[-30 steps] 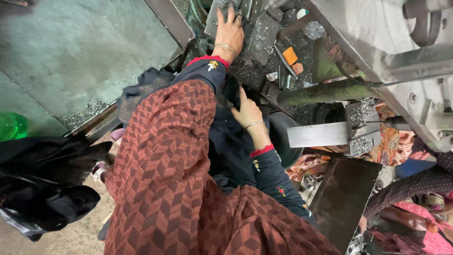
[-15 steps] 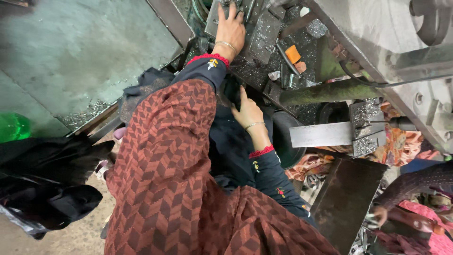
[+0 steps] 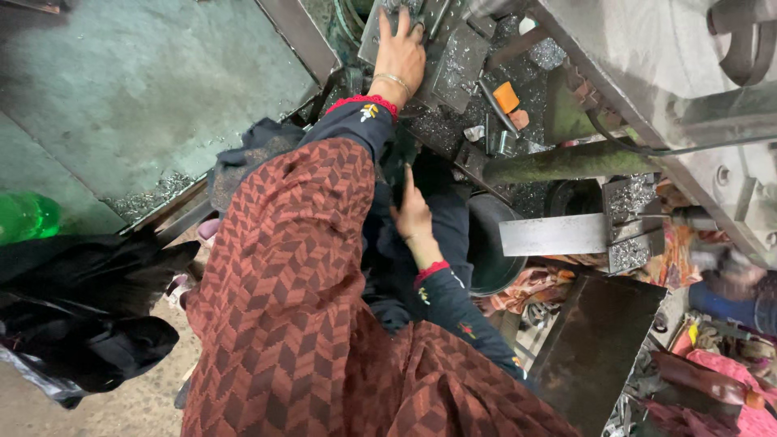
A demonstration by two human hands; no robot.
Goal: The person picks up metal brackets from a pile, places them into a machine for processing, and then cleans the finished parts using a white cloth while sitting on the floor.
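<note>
Reaching up from under a red-brown chevron shawl [image 3: 291, 307], the left hand [image 3: 401, 50] is lying flat w/ fingers spread on a grey steel plate [image 3: 380, 24] at the top of the head view. That plate is dull, scuffed and dusted w/ silvery metal shavings; it is sitting on the machine bed beside a second, similar plate [image 3: 457, 65], close to the frame's upper edge. A thin gold bangle [image 3: 394, 78] is circling the wrist, above a dark sleeve w/ a red embroidered cuff.

Lower, near centre, the right hand [image 3: 414, 218] is hanging over dark cloth, index finger pointing up, other fingers loosely curled; it is gripping nothing, and can't tell whether it is touching anything.

Right of the plates, an orange block [image 3: 507, 96] is resting among swarf. Below it a greenish round bar [image 3: 558, 162] is running across, and a flat bright steel bar [image 3: 554, 235] is jutting out under that. A dark round tub [image 3: 490, 243] is sitting just right of the lower hand. At far left, a green plastic bottle [image 3: 24, 214] is showing above a black bag [image 3: 73, 316].
</note>
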